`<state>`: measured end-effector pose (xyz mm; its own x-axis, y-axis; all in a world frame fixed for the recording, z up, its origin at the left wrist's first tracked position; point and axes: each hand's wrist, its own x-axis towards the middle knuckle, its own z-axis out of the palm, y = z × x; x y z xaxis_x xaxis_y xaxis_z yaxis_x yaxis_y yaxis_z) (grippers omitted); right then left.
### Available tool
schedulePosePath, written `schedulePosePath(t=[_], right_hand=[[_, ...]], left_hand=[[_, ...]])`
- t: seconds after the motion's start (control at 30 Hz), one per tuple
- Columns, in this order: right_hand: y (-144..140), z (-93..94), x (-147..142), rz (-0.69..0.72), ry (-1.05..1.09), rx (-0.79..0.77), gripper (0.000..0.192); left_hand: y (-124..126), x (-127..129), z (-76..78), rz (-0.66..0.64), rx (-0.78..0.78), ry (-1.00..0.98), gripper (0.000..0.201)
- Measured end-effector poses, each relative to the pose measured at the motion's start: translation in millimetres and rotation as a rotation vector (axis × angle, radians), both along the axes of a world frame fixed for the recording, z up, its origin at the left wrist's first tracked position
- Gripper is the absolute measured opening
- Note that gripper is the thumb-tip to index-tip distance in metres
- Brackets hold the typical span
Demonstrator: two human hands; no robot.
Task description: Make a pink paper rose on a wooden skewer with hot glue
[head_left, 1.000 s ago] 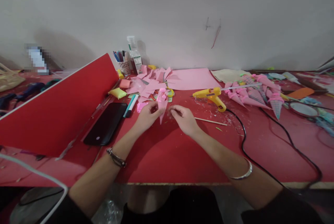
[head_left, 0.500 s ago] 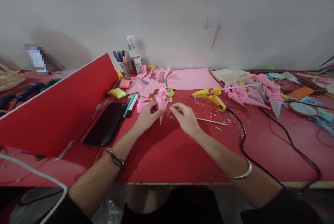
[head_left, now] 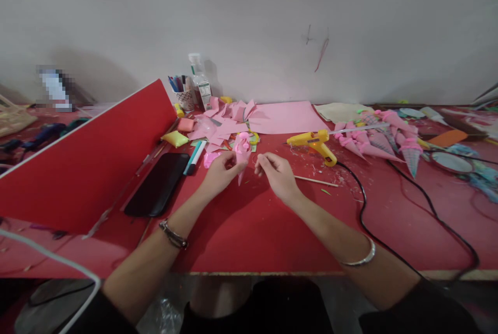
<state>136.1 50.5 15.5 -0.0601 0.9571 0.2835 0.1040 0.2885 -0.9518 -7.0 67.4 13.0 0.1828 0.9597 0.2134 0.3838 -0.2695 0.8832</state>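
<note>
My left hand (head_left: 221, 170) is closed around a small pink paper cone (head_left: 243, 156), its point down. Bright pink clay-like trim lines the cone's top. To the right of the cone, and apart from it, my right hand (head_left: 275, 170) has thumb and fingers pressed together; whatever is in them, if anything, is too small to make out. Behind my right hand a thin wooden stick (head_left: 316, 181) lies on the table. A yellow glue gun (head_left: 315, 142) rests just beyond, its small orange light showing. Bright pink clay (head_left: 211, 159) sits beside my left hand.
Finished-looking pink cones (head_left: 383, 139) are heaped at right. Pink paper scraps (head_left: 221, 126) and a pink sheet (head_left: 286, 116) lie at the back. A black phone (head_left: 157, 184), markers (head_left: 195, 157) and a red board (head_left: 97, 163) stand left. A black cord (head_left: 361, 209) crosses the right side.
My right hand has moved slightly right, away from the cone, and its fingers have curled closer together. My left hand still holds the cone in nearly the same place.
</note>
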Motion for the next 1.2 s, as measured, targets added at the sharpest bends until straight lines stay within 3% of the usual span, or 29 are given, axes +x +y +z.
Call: schedulePosePath(t=[0.13, 0.3, 0.5, 0.73, 0.97, 1.2], right_hand=[[-1.2, -0.6, -0.2, 0.006, -0.048, 0.003, 0.030], [1.3, -2.6, 0.5, -0.092, -0.091, 0.053, 0.013], [2.9, -2.7, 2.1, -0.160, -0.122, 0.148, 0.019], [4.3, -6.9, -0.1, -0.036, 0.052, 0.017, 0.017], [2.0, -2.9, 0.2, -0.049, 0.053, 0.014, 0.007], [3.8, -5.4, 0.0, -0.044, 0.073, 0.006, 0.017]], left_hand=[[-0.8, -0.3, -0.3, -0.005, 0.005, 0.001, 0.017], [-1.8, 0.7, 1.6, 0.005, -0.006, -0.020, 0.017], [-3.1, 3.7, 5.8, 0.020, -0.052, -0.060, 0.015], [-3.1, 2.4, 3.2, 0.000, -0.042, -0.071, 0.020], [-5.6, 2.8, 4.3, -0.007, -0.074, -0.010, 0.018], [-6.4, 1.6, 2.2, -0.089, -0.069, -0.016, 0.020]])
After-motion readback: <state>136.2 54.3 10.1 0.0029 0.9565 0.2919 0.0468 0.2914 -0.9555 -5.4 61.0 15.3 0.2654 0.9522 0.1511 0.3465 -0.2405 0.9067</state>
